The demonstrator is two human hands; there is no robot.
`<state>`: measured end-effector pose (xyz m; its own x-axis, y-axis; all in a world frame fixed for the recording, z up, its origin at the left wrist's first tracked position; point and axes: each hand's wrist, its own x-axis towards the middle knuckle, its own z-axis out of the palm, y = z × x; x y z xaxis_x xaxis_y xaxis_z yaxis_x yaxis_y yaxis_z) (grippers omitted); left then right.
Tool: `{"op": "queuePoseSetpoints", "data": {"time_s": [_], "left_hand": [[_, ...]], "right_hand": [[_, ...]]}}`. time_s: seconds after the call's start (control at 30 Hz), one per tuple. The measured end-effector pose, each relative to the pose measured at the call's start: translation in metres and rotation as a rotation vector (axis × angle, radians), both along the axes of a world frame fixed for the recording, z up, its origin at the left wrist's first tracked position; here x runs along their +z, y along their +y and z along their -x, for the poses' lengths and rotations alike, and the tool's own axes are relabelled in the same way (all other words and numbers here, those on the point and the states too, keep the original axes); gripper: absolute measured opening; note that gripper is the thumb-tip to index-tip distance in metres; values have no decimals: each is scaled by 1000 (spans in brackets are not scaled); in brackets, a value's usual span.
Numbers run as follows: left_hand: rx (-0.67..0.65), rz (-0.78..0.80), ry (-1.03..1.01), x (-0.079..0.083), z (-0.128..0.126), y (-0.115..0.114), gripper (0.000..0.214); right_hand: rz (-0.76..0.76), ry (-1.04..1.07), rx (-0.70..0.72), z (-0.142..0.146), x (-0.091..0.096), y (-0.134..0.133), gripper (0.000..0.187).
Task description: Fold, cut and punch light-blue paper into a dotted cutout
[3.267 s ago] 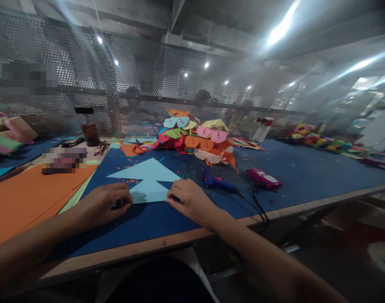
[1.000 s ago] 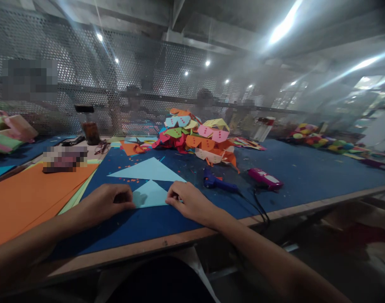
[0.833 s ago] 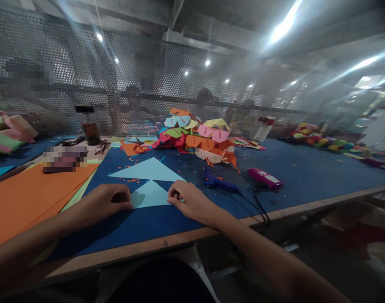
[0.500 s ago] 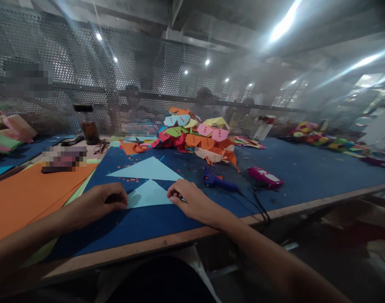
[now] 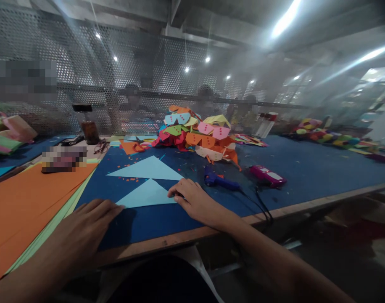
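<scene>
Light-blue paper triangle (image 5: 148, 195) lies before you on the blue table (image 5: 154, 225), a little below the centre of the frame, its tip close under a second light-blue triangle (image 5: 148, 169) (whether they touch, I cannot tell). Your left hand (image 5: 90, 221), at the lower left, has its fingertips at the left corner; your right hand (image 5: 192, 198) rests with bent fingers over the right corner. Whether either one pinches it, I cannot tell. It should be very light, rather smooth, easy to bend and to tear; hold it by the edge near the corners, gently, against creases.
</scene>
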<state>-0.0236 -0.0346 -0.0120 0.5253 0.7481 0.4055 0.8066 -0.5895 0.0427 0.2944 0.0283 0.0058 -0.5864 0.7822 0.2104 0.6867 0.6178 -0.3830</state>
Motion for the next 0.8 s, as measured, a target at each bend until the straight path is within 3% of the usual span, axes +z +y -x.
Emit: {"op": "queuePoseSetpoints", "data": {"time_s": [0.2,0.43,0.8], "left_hand": [[47,-122,106,-8,-11,-9,37],[94,-141,75,-3,-24,-19,47],[142,-138,65,-15,-50,-19,65]], "right_hand": [[-10,3,-32,-4,-1,-3,25],[-55,-9,-72,-11,-4,-5,27],[-42,-7,-108,-14,-3,-9,29]]}}
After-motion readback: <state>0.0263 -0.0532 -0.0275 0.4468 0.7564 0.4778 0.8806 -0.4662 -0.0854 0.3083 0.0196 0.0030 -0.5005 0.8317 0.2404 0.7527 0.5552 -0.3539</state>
